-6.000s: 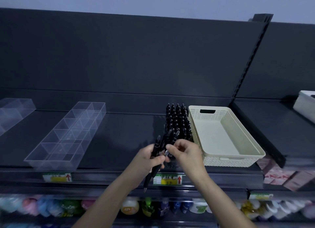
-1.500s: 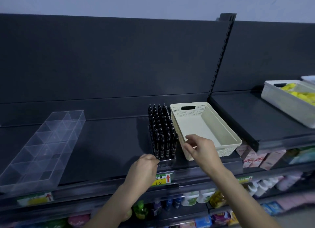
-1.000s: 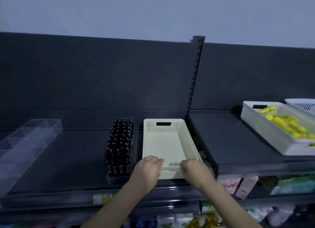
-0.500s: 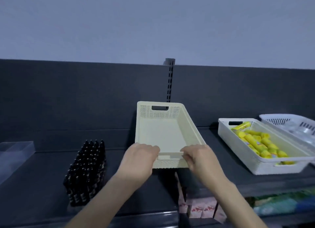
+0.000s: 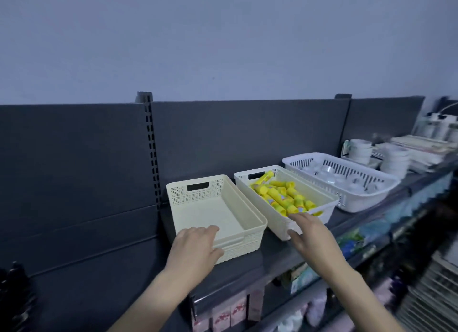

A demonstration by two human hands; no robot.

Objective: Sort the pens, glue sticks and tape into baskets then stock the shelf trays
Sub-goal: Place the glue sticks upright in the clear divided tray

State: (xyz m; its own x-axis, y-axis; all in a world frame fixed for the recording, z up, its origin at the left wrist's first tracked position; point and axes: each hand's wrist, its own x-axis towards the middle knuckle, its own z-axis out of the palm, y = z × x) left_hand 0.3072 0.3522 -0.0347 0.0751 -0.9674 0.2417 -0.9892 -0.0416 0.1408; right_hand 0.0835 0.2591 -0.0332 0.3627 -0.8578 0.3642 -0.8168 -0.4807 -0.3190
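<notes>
Presently the empty cream basket is gripped at its near rim by the left hand, near the shelf's front edge. Just beside it, the glue-stick basket is touched by the right hand, fingers straight.

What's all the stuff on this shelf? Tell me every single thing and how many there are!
cream basket: one, cream, empty, on the dark shelf
white basket: one, white, right beside the cream basket
glue sticks: a pile too jumbled to count, yellow, inside the white basket
slotted basket: one, white, furthest right of the three
tape rolls: several, clear, inside the slotted basket
bowls: two stacks, white, past the slotted basket
pens: a bunch, black, bottom-left corner
left hand: one, grips the cream basket's near rim
right hand: one, fingers straight, at the white basket's near rim
</notes>
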